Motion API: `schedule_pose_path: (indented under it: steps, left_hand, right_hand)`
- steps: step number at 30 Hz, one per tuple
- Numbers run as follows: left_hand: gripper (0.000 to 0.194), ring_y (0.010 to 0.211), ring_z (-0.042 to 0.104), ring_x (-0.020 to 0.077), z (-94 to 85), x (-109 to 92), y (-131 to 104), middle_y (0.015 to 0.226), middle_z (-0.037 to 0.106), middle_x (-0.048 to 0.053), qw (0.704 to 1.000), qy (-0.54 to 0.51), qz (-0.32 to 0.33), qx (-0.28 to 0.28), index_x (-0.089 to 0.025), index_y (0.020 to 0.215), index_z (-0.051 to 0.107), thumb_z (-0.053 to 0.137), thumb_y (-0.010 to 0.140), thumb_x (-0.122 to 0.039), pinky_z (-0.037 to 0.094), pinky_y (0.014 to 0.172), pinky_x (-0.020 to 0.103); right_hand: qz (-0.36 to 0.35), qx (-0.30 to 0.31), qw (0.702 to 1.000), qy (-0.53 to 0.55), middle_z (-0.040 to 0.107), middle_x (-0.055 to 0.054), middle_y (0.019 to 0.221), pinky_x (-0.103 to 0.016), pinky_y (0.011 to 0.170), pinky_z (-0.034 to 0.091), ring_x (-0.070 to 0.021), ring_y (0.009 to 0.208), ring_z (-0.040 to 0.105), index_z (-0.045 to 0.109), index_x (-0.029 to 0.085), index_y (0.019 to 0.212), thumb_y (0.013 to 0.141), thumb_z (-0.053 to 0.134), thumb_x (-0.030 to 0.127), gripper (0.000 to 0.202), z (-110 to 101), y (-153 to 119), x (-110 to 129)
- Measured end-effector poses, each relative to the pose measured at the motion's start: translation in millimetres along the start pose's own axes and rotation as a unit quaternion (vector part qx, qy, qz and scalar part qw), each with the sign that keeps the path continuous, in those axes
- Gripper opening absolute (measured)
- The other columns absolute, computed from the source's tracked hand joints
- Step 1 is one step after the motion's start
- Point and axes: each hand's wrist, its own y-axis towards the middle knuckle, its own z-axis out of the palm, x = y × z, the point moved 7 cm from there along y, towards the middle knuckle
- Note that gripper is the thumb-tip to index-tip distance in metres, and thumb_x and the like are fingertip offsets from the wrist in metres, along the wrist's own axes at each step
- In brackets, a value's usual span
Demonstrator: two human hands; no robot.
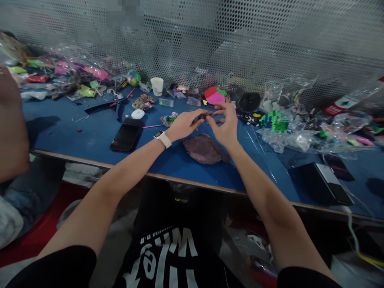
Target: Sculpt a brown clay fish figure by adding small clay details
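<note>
Between my two hands is a small dark grey-brown piece [204, 116], which looks like modelling clay. The fingers of my left hand [187, 122] pinch it from the left, with a pale-banded watch [163, 139] on that wrist. My right hand [225, 124] meets it from the right, thumb and fingertips closed at the piece. Just below the hands, a larger flat fish-shaped slab [205, 149] of the same dark colour lies on the blue table [168, 162]. Fingers partly cover the small piece, so its exact shape is hidden.
A black phone [126, 135], a white oval object [137, 114] and dark blue pliers-like tool [112, 107] lie left. Behind stand a white cup [157, 86] and colourful clay. Plastic bags [300, 138], a bottle [345, 103] and a dark box [318, 184] are right. Another person's arm [13, 128] is far left.
</note>
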Motion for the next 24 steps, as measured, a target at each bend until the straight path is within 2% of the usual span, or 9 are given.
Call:
schedule_pose_path:
  steps: [2, 4, 9, 13, 15, 17, 19, 21, 24]
  left_hand:
    - [0.037, 0.077, 0.083, 0.0205, -0.3, -1, 0, 0.106, 0.087, 0.005, 1.000, -0.014, -0.012, 0.002, -0.021, 0.155, 0.064, 0.055, 0.120, -0.030, 0.063, 0.083, 0.033]
    - [0.030, 0.073, 0.082, 0.0203, -1.8, -1, -1, 0.102, 0.086, 0.003, 0.999, -0.029, -0.026, -0.006, -0.021, 0.147, 0.063, 0.055, 0.120, -0.031, 0.061, 0.078, 0.032]
    - [0.015, 0.064, 0.076, 0.0170, -5.6, -6, 0, 0.102, 0.085, 0.003, 0.997, -0.069, -0.010, -0.027, -0.025, 0.125, 0.060, 0.051, 0.121, -0.036, 0.057, 0.071, 0.031]
    - [0.017, 0.057, 0.069, 0.0148, -11.9, -7, -1, 0.088, 0.079, 0.000, 0.995, -0.076, 0.011, -0.061, -0.026, 0.123, 0.063, 0.049, 0.122, -0.036, 0.055, 0.067, 0.030]
    - [0.018, 0.054, 0.066, 0.0130, -15.5, -3, -2, 0.084, 0.076, -0.001, 0.993, -0.082, 0.007, -0.084, -0.026, 0.125, 0.065, 0.050, 0.122, -0.035, 0.056, 0.066, 0.030]
    - [0.020, 0.053, 0.066, 0.0113, -16.8, 5, -2, 0.088, 0.078, -0.001, 0.990, -0.098, -0.010, -0.100, -0.025, 0.132, 0.065, 0.051, 0.122, -0.035, 0.057, 0.065, 0.029]
    - [0.022, 0.052, 0.067, 0.0105, -14.9, 15, -1, 0.097, 0.082, 0.001, 0.987, -0.117, -0.033, -0.109, -0.025, 0.139, 0.062, 0.055, 0.121, -0.036, 0.059, 0.062, 0.029]
    - [0.022, 0.054, 0.069, 0.0105, -9.9, 22, 0, 0.107, 0.086, 0.003, 0.984, -0.134, -0.054, -0.106, -0.026, 0.139, 0.059, 0.060, 0.120, -0.034, 0.060, 0.061, 0.029]
    - [0.015, 0.060, 0.074, 0.0119, -2.7, 24, 0, 0.112, 0.087, 0.004, 0.983, -0.141, -0.066, -0.092, -0.025, 0.131, 0.060, 0.063, 0.116, -0.024, 0.062, 0.066, 0.029]
  right_hand:
    - [-0.010, 0.028, 0.999, -0.019, 0.080, -0.015, 0.134, -0.037, 0.064, 0.068, -0.0294, 0.103, 0.082, 0.080, 0.029, 0.135, 0.108, 0.076, 0.064, 0.045, 2, 1, 2]
    - [-0.014, 0.044, 0.998, -0.036, 0.084, -0.012, 0.121, -0.039, 0.070, 0.069, -0.0293, 0.102, 0.082, 0.085, 0.028, 0.126, 0.112, 0.071, 0.060, 0.038, 3, 2, 4]
    - [-0.002, -0.003, 0.998, -0.056, 0.086, -0.007, 0.101, -0.038, 0.074, 0.067, -0.0255, 0.088, 0.082, 0.086, 0.027, 0.111, 0.114, 0.071, 0.059, 0.035, -5, 7, 2]
    - [0.030, -0.056, 0.997, -0.037, 0.082, -0.004, 0.085, -0.043, 0.077, 0.068, -0.0244, 0.075, 0.080, 0.082, 0.026, 0.104, 0.113, 0.066, 0.074, 0.052, -19, 12, -13]
    - [0.055, -0.104, 0.993, -0.024, 0.079, -0.004, 0.081, -0.044, 0.071, 0.067, -0.0239, 0.067, 0.077, 0.079, 0.026, 0.103, 0.109, 0.063, 0.086, 0.062, -32, 13, -24]
    - [0.076, -0.149, 0.986, -0.008, 0.079, -0.005, 0.082, -0.042, 0.063, 0.065, -0.0234, 0.064, 0.075, 0.078, 0.027, 0.104, 0.103, 0.064, 0.094, 0.069, -46, 14, -34]
    - [0.086, -0.161, 0.983, 0.018, 0.081, -0.006, 0.083, -0.040, 0.059, 0.062, -0.0235, 0.065, 0.076, 0.079, 0.028, 0.109, 0.096, 0.069, 0.098, 0.073, -52, 15, -38]
    - [0.096, -0.127, 0.986, 0.051, 0.082, -0.005, 0.083, -0.038, 0.055, 0.059, -0.0230, 0.064, 0.076, 0.078, 0.029, 0.113, 0.092, 0.074, 0.099, 0.074, -46, 15, -37]
    - [0.091, -0.005, 0.992, 0.093, 0.083, -0.003, 0.084, -0.036, 0.055, 0.059, -0.0212, 0.064, 0.077, 0.078, 0.029, 0.109, 0.093, 0.078, 0.094, 0.067, -17, 11, -22]
